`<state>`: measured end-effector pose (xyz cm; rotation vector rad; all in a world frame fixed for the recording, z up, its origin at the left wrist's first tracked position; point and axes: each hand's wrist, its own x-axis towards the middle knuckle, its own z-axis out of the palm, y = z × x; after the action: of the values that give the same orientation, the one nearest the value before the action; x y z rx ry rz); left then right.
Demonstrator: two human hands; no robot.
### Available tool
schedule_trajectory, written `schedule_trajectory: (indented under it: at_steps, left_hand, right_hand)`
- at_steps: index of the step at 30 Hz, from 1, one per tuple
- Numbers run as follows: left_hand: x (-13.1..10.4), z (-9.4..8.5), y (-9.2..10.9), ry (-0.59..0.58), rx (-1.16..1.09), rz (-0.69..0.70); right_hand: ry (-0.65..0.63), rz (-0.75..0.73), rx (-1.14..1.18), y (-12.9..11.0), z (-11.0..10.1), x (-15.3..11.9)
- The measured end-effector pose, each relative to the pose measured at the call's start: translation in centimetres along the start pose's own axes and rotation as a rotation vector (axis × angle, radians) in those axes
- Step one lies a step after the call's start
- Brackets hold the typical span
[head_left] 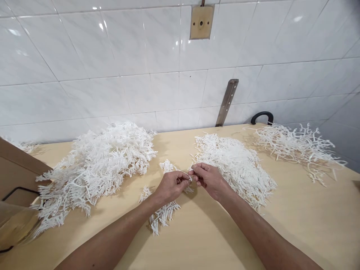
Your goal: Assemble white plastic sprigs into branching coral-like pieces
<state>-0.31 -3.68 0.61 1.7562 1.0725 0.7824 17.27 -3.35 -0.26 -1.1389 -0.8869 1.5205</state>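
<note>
Here we see a small white plastic piece [190,177], thin and spiky, held up just above the tan surface [197,240]. Our left hand [171,185] and right hand [209,179] meet in the middle, each grip pinched tight on it. Big white piles [95,168] of the same bits lie on both sides.

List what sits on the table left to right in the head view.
Cardboard box → large pile of white plastic sprues → left hand → right hand, both pinching one small white piece → middle pile → loose stripped runners.
</note>
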Motion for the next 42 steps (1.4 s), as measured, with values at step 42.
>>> schedule_trajectory:
  at_steps: [42]
  left_hand:
    - [0.5,-1.3,0.8,0.000,-0.118,-0.286]
  right_hand:
    - [-0.005,-0.213,-0.541,1.1,-0.4,-0.1]
